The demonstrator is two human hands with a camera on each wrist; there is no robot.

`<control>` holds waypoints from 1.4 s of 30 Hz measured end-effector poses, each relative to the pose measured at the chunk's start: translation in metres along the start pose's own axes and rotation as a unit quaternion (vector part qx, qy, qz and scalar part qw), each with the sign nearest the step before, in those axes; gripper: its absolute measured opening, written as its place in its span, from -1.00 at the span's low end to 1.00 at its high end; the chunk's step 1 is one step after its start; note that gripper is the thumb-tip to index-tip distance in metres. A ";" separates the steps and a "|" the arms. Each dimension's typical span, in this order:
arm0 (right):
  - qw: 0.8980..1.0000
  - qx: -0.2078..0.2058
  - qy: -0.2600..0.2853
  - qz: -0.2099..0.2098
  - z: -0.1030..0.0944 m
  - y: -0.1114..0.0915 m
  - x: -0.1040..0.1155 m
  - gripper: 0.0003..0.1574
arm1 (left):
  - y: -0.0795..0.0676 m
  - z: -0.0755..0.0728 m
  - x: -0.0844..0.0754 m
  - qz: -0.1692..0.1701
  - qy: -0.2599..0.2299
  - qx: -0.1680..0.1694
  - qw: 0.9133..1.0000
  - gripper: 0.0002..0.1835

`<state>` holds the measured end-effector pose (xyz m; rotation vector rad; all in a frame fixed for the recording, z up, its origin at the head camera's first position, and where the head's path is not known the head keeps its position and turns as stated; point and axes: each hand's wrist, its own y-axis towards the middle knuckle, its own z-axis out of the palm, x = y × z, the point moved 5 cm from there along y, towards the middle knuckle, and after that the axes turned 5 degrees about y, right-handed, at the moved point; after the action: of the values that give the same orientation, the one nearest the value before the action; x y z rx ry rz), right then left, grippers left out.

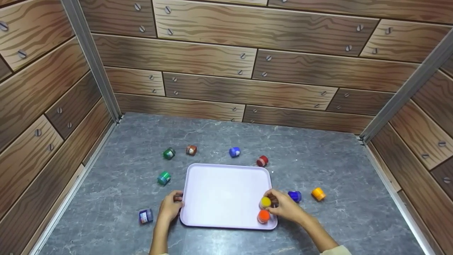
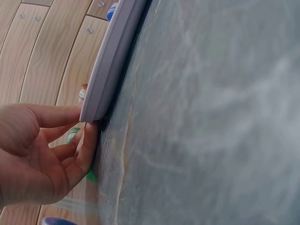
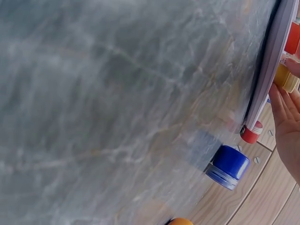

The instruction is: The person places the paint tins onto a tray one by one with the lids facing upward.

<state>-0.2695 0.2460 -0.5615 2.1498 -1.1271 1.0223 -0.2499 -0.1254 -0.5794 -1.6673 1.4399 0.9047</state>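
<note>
A pale lilac tray (image 1: 226,196) lies on the grey table. At its left edge my left hand (image 1: 171,205) pinches the rim, thumb above and fingers below, as the left wrist view shows of the hand (image 2: 51,154) and tray (image 2: 105,70). Over the tray's right side my right hand (image 1: 285,205) grips a small yellow paint jar (image 1: 265,202) between thumb and fingers. The same yellow jar (image 3: 283,78) shows at the right wrist view's edge. Just in front of it an orange-red paint jar (image 1: 263,216) stands in the tray's near right corner.
Behind the tray lie dark green (image 1: 169,153), brown (image 1: 191,150), blue (image 1: 234,152) and dark red (image 1: 262,161) jars. Left of it are a green jar (image 1: 164,178) and a purple one (image 1: 145,216). Dark blue (image 1: 294,196) and orange-yellow (image 1: 318,194) jars lie right. Wood-patterned walls (image 1: 212,56) enclose the table.
</note>
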 end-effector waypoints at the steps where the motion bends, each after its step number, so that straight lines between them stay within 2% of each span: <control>1: 1.000 0.001 -0.003 0.006 0.000 0.000 0.000 -0.58 | 0.000 0.000 0.000 0.000 -0.001 0.000 1.000 -0.68; 4: 1.000 0.005 -0.010 0.012 0.000 -0.001 -0.002 -0.59 | 0.000 0.001 0.001 0.002 -0.001 0.000 1.000 -0.68; 12: 0.999 0.011 -0.031 -0.004 0.000 -0.003 -0.002 -0.58 | -0.001 0.002 0.002 0.002 -0.005 0.002 1.000 -0.68; 17: 1.000 0.012 -0.016 0.000 -0.003 -0.005 0.001 -0.54 | -0.002 0.001 0.001 0.010 -0.009 0.000 1.000 -0.67; 21: 1.000 -0.003 0.011 -0.003 -0.009 -0.008 0.007 -0.52 | -0.003 0.000 0.001 0.018 -0.008 -0.003 1.000 -0.67; 25: 0.999 -0.031 0.023 -0.032 -0.020 -0.012 0.023 -0.58 | -0.003 0.000 0.001 0.018 -0.012 -0.001 1.000 -0.67; 31: 0.994 -0.093 -0.008 -0.051 -0.046 -0.021 0.055 -0.72 | -0.002 0.000 0.001 0.021 -0.011 -0.001 1.000 -0.67; 34: 0.988 -0.139 -0.040 -0.056 -0.059 -0.026 0.042 -0.77 | -0.002 0.000 0.000 0.022 -0.010 0.000 1.000 -0.67; 36: 0.984 -0.165 -0.058 -0.044 -0.067 -0.029 0.027 -0.79 | -0.002 0.000 0.000 0.022 -0.010 -0.001 1.000 -0.68; 38: 0.979 -0.187 -0.077 -0.023 -0.075 -0.031 0.014 -0.80 | -0.002 0.000 -0.001 0.019 -0.010 0.001 1.000 -0.68; 42: 0.969 -0.217 -0.114 0.045 -0.084 -0.036 0.005 -0.83 | -0.001 0.000 -0.001 0.017 -0.009 0.001 1.000 -0.68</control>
<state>-0.2696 0.3221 -0.5114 1.9043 -1.4158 0.5053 -0.2486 -0.1247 -0.5780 -1.6342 1.4615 0.9341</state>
